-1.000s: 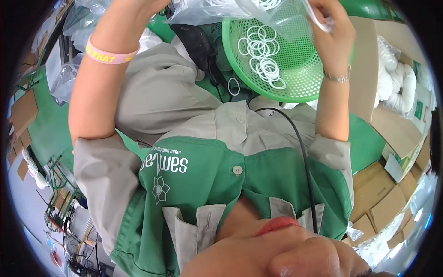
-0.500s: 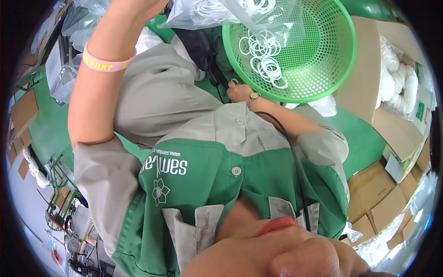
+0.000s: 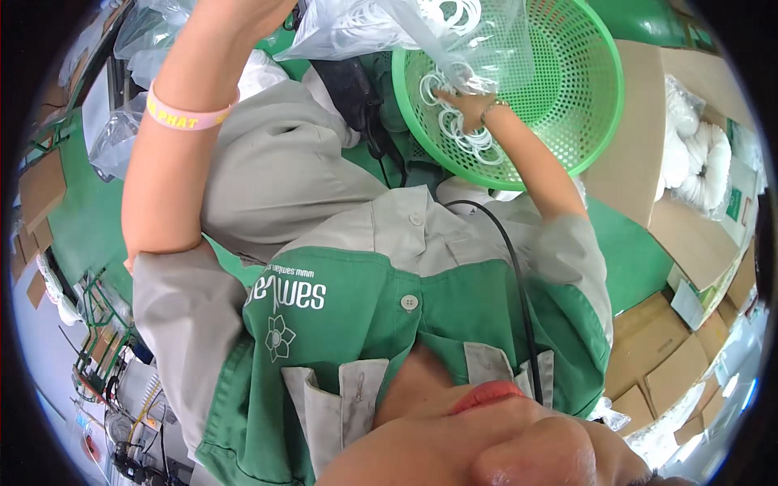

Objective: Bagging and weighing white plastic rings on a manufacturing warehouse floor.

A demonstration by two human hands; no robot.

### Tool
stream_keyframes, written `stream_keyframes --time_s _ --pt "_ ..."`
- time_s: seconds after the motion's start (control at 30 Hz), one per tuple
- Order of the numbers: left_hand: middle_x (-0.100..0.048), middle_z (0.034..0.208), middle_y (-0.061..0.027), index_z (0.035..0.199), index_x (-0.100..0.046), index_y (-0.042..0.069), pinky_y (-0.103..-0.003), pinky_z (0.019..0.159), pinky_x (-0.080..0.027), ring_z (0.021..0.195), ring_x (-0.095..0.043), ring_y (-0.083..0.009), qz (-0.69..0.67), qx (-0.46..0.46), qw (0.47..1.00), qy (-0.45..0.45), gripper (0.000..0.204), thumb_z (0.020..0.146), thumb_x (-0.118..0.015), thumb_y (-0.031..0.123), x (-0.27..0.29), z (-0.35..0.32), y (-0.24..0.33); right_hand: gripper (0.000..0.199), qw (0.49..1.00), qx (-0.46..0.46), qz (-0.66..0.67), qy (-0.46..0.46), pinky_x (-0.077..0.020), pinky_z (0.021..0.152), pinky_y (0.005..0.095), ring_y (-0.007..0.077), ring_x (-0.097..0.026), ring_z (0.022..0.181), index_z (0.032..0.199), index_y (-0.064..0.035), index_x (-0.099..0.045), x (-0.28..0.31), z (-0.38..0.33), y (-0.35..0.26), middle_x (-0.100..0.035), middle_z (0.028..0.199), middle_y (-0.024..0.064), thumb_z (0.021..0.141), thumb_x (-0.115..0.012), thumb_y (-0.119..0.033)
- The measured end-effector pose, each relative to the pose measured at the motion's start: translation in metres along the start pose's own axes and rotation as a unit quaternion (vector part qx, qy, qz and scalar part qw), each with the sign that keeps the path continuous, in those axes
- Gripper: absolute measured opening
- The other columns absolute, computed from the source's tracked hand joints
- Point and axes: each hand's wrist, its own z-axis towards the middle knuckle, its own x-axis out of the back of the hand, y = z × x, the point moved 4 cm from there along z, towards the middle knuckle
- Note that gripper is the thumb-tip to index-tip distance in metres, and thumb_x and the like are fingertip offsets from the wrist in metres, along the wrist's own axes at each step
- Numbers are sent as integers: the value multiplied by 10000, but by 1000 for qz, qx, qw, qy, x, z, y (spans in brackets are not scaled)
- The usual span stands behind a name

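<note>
My right hand [image 3: 472, 110], with a bracelet on its wrist, reaches over the rim into a green perforated basket [image 3: 596, 134]. Its fingers are spread among a heap of thin white rings [image 3: 478, 146] and touch some of them; no firm hold shows. A clear plastic bag [image 3: 486, 50] hangs over the basket's near-left part, with more white rings [image 3: 458, 14] inside it. At the top edge, my left hand [image 3: 263, 10] is mostly cut off beside the bag, its fingers out of sight. A pink wristband [image 3: 190, 116] circles that forearm.
To the right of the basket stands an open cardboard box [image 3: 628, 121] with bagged white coils [image 3: 703, 162] by it. A black cable [image 3: 515, 283] runs down my front. Crumpled clear bags [image 3: 134, 130] lie at far left. Flattened cardboard [image 3: 652, 332] is at lower right.
My right hand has moved from below the basket's rim up into the basket, onto the white rings. The left arm has barely moved.
</note>
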Motion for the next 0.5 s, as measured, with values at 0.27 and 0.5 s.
stream_keyframes --time_s 0.27,0.5 --pt "-245 1437 -205 1363 -239 -82 -185 533 -416 613 -494 -67 2 -5 1000 -7 681 714 -445 -73 -6 3 5 709 981 57 -121 140 -415 907 546 293 -151 1365 1347 -361 -315 -78 -31 19 -199 1466 50 752 -557 -62" --pt "-281 1422 -181 1354 -287 -57 -187 558 -421 622 -486 -64 -24 -13 1000 -16 647 728 -450 -71 -8 3 2 242 966 87 -70 233 -470 774 427 265 -485 1052 976 -209 -593 -85 -19 39 -525 1052 75 753 -558 -122"
